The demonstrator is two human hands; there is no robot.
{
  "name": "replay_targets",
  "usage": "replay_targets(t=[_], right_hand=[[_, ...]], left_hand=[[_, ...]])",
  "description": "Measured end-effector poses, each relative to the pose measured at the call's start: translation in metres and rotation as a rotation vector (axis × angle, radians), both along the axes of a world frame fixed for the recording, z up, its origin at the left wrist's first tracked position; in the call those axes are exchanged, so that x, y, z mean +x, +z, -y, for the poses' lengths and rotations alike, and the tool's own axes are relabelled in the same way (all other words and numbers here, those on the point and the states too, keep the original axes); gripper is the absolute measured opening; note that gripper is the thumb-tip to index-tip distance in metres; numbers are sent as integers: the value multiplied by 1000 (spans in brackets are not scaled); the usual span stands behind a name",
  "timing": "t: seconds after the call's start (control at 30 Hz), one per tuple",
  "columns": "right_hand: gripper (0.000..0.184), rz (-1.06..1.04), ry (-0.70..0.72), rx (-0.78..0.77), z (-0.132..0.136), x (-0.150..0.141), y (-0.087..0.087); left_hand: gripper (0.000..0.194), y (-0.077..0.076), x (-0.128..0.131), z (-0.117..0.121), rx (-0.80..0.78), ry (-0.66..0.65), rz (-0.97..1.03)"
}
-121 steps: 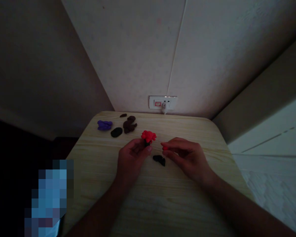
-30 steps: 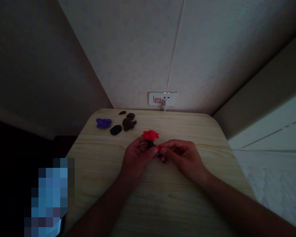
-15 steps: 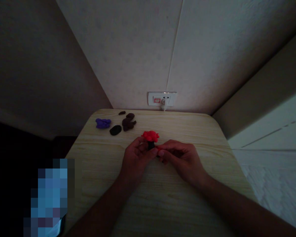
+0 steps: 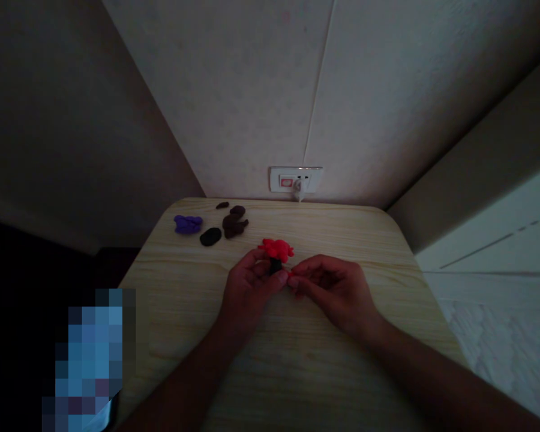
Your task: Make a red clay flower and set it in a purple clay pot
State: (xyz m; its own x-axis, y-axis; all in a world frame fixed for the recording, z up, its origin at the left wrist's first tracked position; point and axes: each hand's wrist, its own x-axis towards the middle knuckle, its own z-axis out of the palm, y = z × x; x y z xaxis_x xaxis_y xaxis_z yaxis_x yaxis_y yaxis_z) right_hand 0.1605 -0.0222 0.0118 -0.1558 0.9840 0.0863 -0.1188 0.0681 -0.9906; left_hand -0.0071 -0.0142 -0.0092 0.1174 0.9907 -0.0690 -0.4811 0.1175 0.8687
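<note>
From my remote post, through the head camera, I see a pale wall (image 4: 234,90) rising behind a wood-grained tabletop (image 4: 342,231) with rounded far corners. Two bare hands work near its middle, close together. The left hand (image 4: 249,291) is curled, its thumb and fingers closed about the black stem of a flower-like form. The right hand (image 4: 335,288) has its thumb and forefinger drawn to a pinch, the other fingers folded behind. At the foot of the wall, just beyond the tabletop, I note a white socket plate (image 4: 276,179) with a plug in it.

The flower-like form (image 4: 276,249) stands roughly upright between the hands: its lobed red head clears the left fingertips, on the far side of the left thumb, and the right fingertips are just beside the stem. Farther off, to the left, lie a brown lump (image 4: 234,226), a purple lump (image 4: 188,225) and a flat dark disc (image 4: 210,236), with a small brown sliver (image 4: 222,205) near the back edge. Smallest is a red bit (image 4: 290,275), pinched in the right fingertips next to the left thumb.
</note>
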Motion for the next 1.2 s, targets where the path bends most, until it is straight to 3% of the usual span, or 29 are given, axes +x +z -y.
replay_targets(t=[0.33,0.63,0.97,1.1,1.2], right_hand=[[5,284,-49,273,6,2,6],[2,276,-128,188,6,-1,-1],[7,310,-100,179,7,-5,0],[8,361,-87,274,7,-6,-6],[9,462,-104,469,5,-5,-8]], left_hand=[[30,-2,1,0,21,35,-28],[31,1,2,2,85,5,-65],[27,10,5,4,43,15,-122],[29,5,7,5,17,21,-50],[30,1,8,6,-12,18,19]])
